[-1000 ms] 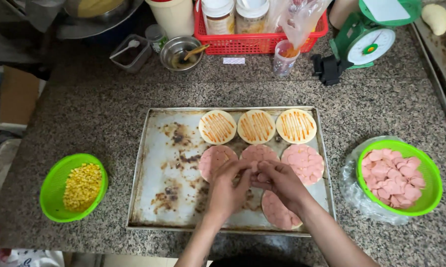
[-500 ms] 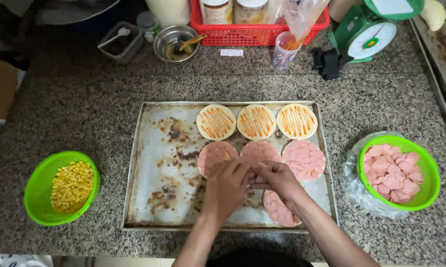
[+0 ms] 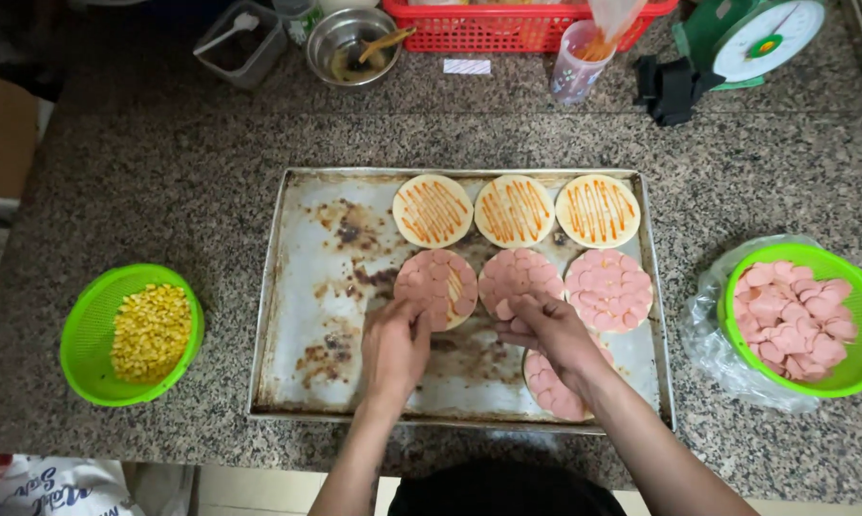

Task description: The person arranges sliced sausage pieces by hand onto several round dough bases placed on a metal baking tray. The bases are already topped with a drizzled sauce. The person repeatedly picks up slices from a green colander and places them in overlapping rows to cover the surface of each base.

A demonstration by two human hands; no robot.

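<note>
Over a stained baking tray (image 3: 297,315) on a speckled counter, the left hand (image 3: 394,346) has parted from the right hand (image 3: 553,330). A moment earlier both met over the middle row. The left now rests fingers loosely curled at a partly covered round (image 3: 436,285); the right pinches a pink sausage slice (image 3: 503,309) at the centre round's near edge.

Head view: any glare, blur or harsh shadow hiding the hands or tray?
Head view: even, soft light, sharp focus; the baking tray shows dull sheen but no blown glare; left hand and right hand show little blur; slight wide-angle bowing at the granite counter edges.
</note>
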